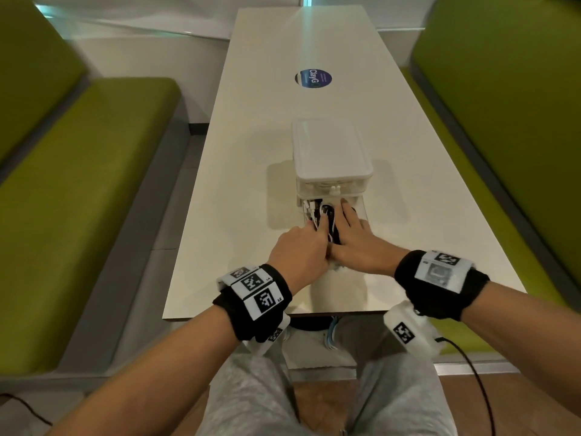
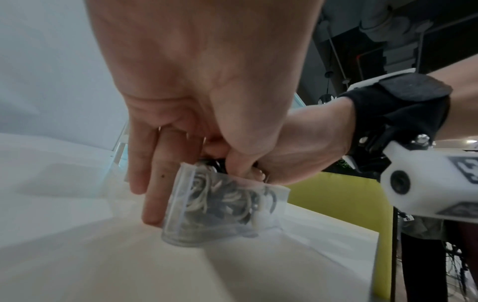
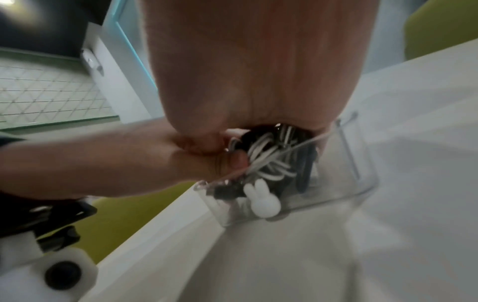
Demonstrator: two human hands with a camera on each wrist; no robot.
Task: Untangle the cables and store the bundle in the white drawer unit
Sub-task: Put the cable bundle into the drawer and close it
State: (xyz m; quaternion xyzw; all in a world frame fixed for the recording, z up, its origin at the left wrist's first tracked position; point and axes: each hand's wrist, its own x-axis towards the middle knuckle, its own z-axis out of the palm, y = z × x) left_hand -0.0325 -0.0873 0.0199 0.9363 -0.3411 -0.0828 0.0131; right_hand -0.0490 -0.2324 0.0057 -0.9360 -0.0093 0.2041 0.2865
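The white drawer unit [image 1: 330, 152] stands mid-table with its clear lower drawer [image 1: 362, 206] pulled out toward me. A bundle of black and white cables [image 1: 327, 212] lies inside it. My right hand [image 1: 349, 223] lies flat on the bundle with straight fingers. My left hand [image 1: 301, 247] is at the drawer's near left corner. In the left wrist view two fingers [image 2: 152, 194] run down outside the drawer wall [image 2: 178, 206], while thumb and curled fingers pinch cable loops [image 2: 220, 202] at the rim. The right wrist view shows the palm [image 3: 258, 61] over the cables [image 3: 269, 163] and a white rabbit-shaped knob [image 3: 261, 199].
The long white table [image 1: 314, 51] carries a round dark sticker [image 1: 313, 78] beyond the unit. Green benches [image 1: 78, 184] [image 1: 518, 105] flank it on both sides. The table's near edge [image 1: 251, 314] is just behind my wrists.
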